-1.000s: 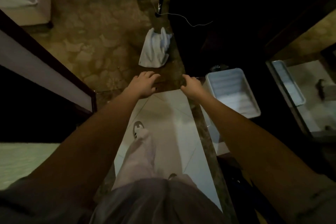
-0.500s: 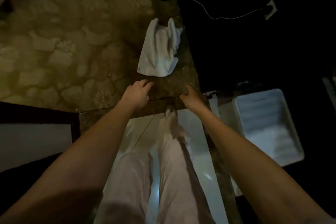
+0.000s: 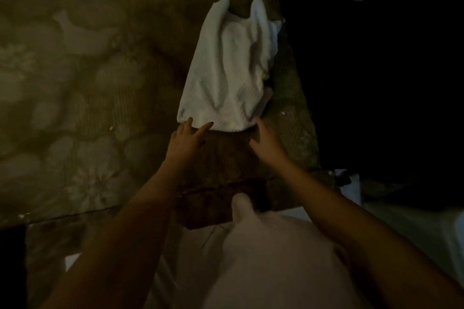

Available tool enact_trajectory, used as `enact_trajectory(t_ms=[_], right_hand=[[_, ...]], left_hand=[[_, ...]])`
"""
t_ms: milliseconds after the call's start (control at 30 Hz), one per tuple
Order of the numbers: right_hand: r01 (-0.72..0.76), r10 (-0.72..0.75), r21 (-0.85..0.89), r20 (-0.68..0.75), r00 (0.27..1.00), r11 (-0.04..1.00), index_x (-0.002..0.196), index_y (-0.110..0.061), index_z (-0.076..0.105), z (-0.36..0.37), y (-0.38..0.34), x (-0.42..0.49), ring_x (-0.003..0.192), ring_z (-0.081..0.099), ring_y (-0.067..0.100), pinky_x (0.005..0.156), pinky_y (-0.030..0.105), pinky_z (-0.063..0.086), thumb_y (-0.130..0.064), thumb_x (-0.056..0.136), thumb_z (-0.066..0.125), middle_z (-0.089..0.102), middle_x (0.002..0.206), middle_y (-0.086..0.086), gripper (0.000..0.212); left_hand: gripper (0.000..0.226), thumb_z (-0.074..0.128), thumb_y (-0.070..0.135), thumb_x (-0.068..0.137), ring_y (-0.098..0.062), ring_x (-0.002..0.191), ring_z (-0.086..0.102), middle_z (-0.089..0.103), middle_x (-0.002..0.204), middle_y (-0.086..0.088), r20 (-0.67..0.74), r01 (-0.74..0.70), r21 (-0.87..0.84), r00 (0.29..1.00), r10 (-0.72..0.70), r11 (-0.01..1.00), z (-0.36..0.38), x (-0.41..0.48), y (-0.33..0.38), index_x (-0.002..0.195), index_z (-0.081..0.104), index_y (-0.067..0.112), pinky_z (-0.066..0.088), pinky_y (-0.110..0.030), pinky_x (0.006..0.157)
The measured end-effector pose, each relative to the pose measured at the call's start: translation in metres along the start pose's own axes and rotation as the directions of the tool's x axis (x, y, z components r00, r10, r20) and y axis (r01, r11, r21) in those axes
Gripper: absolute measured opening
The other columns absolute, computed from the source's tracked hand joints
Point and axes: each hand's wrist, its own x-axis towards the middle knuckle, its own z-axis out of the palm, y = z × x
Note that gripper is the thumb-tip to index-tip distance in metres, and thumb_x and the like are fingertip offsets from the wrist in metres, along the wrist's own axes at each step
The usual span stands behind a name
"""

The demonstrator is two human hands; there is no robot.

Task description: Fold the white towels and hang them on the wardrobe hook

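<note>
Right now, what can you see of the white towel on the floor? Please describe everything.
The white towel lies crumpled and unfolded on the brown patterned floor. It looks like soft cloth with a fine ribbed weave, and two corners poke out at its far end. The left hand reaches its near edge with straight fingers. The right hand reaches its near right corner. Neither hand grips it.
</note>
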Motion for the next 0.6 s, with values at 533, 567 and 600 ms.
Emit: enact_trajectory(t_ms=[533, 567, 600], right_hand=[[0.049, -0.161, -0.328, -0.325, 0.932, 0.943, 0.111, -0.004, 0.061, 0.074, 0.051, 0.118, 0.122, 0.045, 0.03, 0.097, 0.039, 0.029, -0.014, 0.094, 0.052, 0.06, 0.119, 0.015, 0.021], [0.056, -0.157, -0.298, -0.328, 0.932, 0.953, 0.109, -0.002, 0.061, 0.07, 0.046, 0.114, 0.12, 0.047, 0.031, 0.095, 0.038, 0.029, -0.012, 0.093, 0.053, 0.06, 0.118, 0.017, 0.02], [0.079, -0.164, -0.256, -0.333, 0.929, 0.963, 0.106, 0.0, 0.061, 0.065, 0.04, 0.108, 0.116, 0.05, 0.032, 0.093, 0.038, 0.031, -0.009, 0.092, 0.054, 0.061, 0.115, 0.02, 0.018]], left_hand=[[0.04, 0.056, 0.005, 0.091, -0.039, 0.106, 0.054, 0.053, 0.121, -0.025, -0.336, -0.018, -0.245, 0.94, -0.068, 0.969, 0.092, 0.075, -0.051, 0.131, 0.053, -0.002, 0.045, -0.043, 0.089], [0.04, 0.056, 0.001, 0.09, -0.039, 0.102, 0.056, 0.053, 0.121, -0.025, -0.347, -0.045, -0.282, 0.936, -0.058, 0.958, 0.088, 0.074, -0.046, 0.13, 0.053, -0.003, 0.046, -0.043, 0.086], [0.042, 0.055, -0.001, 0.09, -0.04, 0.103, 0.056, 0.052, 0.124, -0.025, -0.354, -0.062, -0.306, 0.934, -0.054, 0.95, 0.082, 0.074, -0.042, 0.131, 0.053, -0.003, 0.047, -0.043, 0.085]])
